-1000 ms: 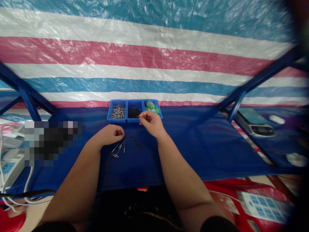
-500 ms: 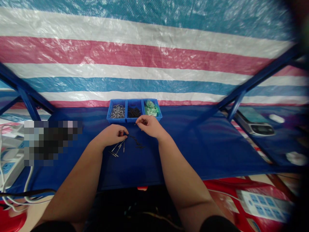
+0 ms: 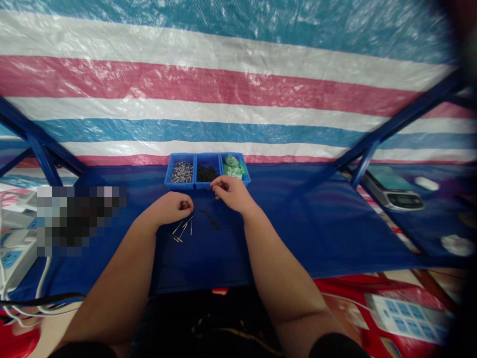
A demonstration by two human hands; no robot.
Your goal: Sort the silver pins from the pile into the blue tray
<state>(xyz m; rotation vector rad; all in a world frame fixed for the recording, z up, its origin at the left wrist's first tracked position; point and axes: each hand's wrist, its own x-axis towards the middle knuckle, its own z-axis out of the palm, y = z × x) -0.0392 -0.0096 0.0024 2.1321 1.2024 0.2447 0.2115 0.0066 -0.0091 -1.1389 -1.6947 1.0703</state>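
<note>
Two bare hands work over the blue table (image 3: 298, 219). The left hand (image 3: 172, 206) is loosely curled, thumb and forefinger nearly meeting; whether it grips anything cannot be told. The right hand (image 3: 231, 193) pinches, at thumb and forefinger, what looks like a small dark sliver (image 3: 209, 189), too small to make out.

Between the hands, on the person's side of them, lie several thin dark rods (image 3: 213, 222), long axes mostly sideways and slanting a little; the two hands seem about equally near. A few long, thin silver metal pins (image 3: 182, 230) lie just below the left hand, clearly the nearer one, most slanting with their far ends toward its fingers.

Beyond the hands, three blue plastic bins stand side by side: the left bin (image 3: 181, 186) holds silver pins, the middle bin (image 3: 207, 160) dark rods, the right bin (image 3: 248, 175) green plastic packets (image 3: 233, 165). The right hand is just before the middle and right ones. Behind hangs a striped plastic sheet (image 3: 223, 89).
</note>
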